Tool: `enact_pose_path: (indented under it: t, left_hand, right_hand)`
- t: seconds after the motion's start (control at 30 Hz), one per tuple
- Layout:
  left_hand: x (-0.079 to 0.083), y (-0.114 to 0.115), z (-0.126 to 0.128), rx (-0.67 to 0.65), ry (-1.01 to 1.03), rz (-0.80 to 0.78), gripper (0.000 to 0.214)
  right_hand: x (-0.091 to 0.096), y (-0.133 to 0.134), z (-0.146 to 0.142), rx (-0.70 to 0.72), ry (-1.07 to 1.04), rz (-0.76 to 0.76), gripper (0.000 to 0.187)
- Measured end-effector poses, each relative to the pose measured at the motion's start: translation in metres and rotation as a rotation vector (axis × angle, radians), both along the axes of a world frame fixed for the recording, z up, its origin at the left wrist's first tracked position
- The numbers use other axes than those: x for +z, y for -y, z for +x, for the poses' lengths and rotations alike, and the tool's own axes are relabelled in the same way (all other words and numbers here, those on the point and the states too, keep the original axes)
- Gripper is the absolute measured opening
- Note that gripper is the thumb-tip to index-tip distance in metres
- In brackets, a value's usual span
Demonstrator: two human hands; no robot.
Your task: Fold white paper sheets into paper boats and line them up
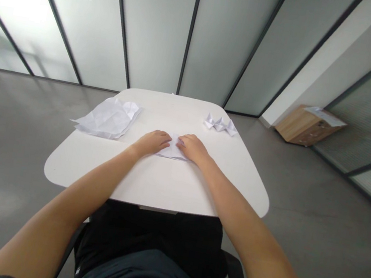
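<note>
My left hand (152, 144) and right hand (193, 149) press palm-down, fingertips nearly meeting on the folded white paper (172, 152), at the near side of the white table (59, 170). It feels light and limp, easiest pinched along a free edge.

So the whole setup is on one rounded-corner white tabletop (163, 187), smooth and matte, kinda like a squarish slab with soft edges. Over on the left there's a big creased sheet of white paper (108, 119), all fold lines and puffed up a bit, with one corner poking out past the table edge. Toward the far right corner sits a small pointy folded white paper piece (220, 125), lying well apart from the big sheet. Then dead center, nearer the front edge, there's a flat folded white paper packet (171, 152), mostly covered up.
</note>
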State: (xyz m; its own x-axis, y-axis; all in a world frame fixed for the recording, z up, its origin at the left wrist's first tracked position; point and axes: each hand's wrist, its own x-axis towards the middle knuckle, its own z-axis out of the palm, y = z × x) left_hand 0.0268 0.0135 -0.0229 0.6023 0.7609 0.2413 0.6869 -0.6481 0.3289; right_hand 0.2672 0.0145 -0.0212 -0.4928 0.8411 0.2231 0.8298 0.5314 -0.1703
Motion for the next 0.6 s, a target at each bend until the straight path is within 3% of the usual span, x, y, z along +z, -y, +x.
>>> enact_pose_path:
  t: [0.13, 0.33, 0.6]
  left_hand:
    - [-0.005, -0.002, -0.002, -0.039, -0.022, 0.003, 0.054]
    - [-0.014, -0.002, -0.007, -0.028, -0.068, -0.050, 0.064]
    - [-0.004, 0.007, -0.013, 0.071, -0.155, -0.132, 0.083]
  right_hand:
    - [-0.005, 0.003, -0.005, 0.055, 0.048, 0.003, 0.054]
    - [-0.010, 0.005, -0.005, 0.029, 0.113, -0.102, 0.078]
    - [-0.004, 0.006, 0.000, -0.007, 0.153, -0.210, 0.090]
